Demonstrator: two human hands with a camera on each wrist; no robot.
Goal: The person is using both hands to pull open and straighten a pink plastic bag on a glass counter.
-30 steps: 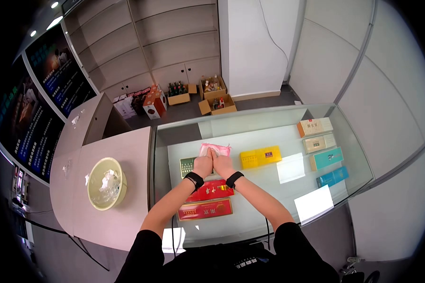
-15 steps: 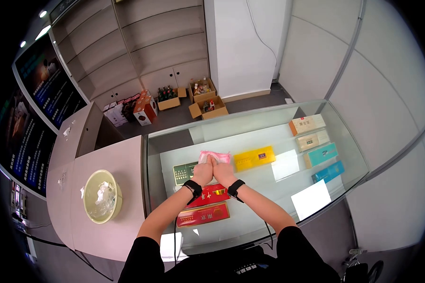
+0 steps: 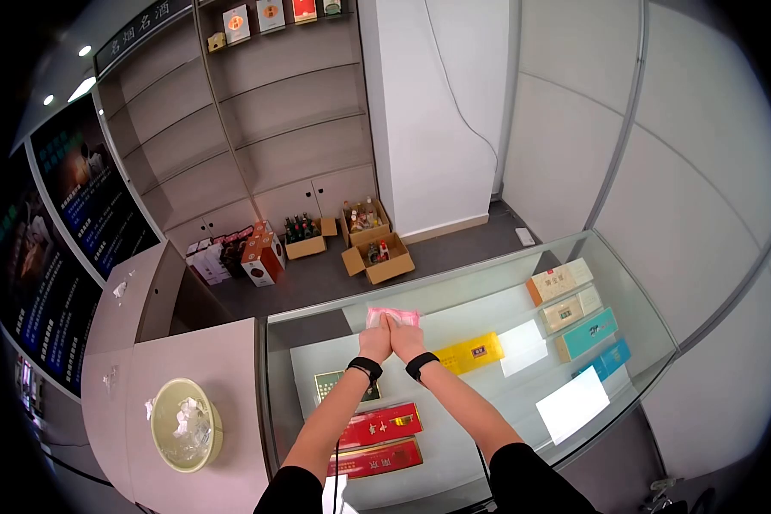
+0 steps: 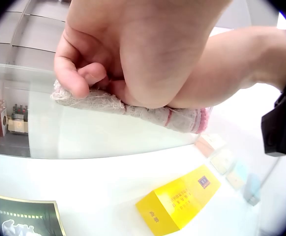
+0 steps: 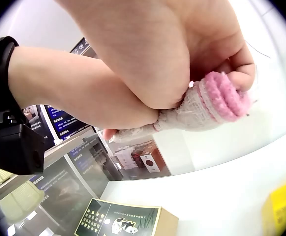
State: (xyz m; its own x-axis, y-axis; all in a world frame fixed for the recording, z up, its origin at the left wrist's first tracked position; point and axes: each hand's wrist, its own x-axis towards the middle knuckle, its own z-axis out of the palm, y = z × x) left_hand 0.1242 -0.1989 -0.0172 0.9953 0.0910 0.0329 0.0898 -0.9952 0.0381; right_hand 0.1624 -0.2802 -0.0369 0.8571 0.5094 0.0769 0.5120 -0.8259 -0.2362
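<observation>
A folded cloth (image 3: 394,315), whitish with a pink edge, is gripped by both hands near the far side of the glass case. My left hand (image 3: 374,343) and right hand (image 3: 407,341) are side by side, thumbs close together. In the left wrist view, curled fingers (image 4: 76,81) hold one end of the cloth (image 4: 148,114). The right wrist view shows the rolled pink end (image 5: 225,98) beside the right fingers. Beneath the hands lie a yellow carton (image 3: 473,352) and a dark green box with a panda picture (image 5: 120,221).
The glass case (image 3: 574,257) also holds two red cartons (image 3: 377,460) and several pale and blue boxes (image 3: 587,334) at right. A cream bin (image 3: 164,411) with crumpled wrapping stands on the left counter. Open cardboard boxes (image 3: 390,272) with bottles sit on the floor beyond.
Both hands have slid the cloth away from the body, toward the case's far edge, past the green box. The head view has tilted up, showing the upper shelf.
</observation>
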